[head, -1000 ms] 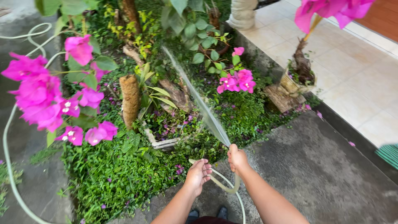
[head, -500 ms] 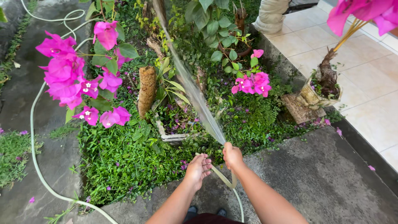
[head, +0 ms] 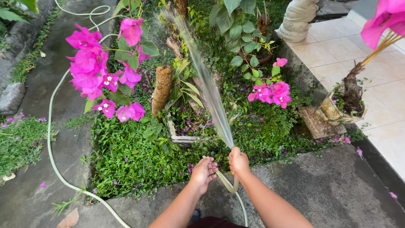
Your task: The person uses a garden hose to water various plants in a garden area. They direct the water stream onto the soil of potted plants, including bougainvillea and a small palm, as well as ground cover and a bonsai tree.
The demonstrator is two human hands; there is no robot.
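Wet concrete path (head: 337,190) beside green garden bed (head: 126,160), both hands' grip, right hand (head: 238,161) and left hand (head: 203,171), closed round hose (head: 228,185)

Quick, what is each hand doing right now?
Left hand: closed on the hose.
Right hand: closed on the hose end, spraying water.

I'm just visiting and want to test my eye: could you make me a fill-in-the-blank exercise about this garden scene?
1. The right hand grips the end of a pale green ____.
2. The flat jet of water sprays from that hand onto the ____ bed.
3. The left hand holds the bent tube beside the ____ hand.

Missing words: hose; garden; right
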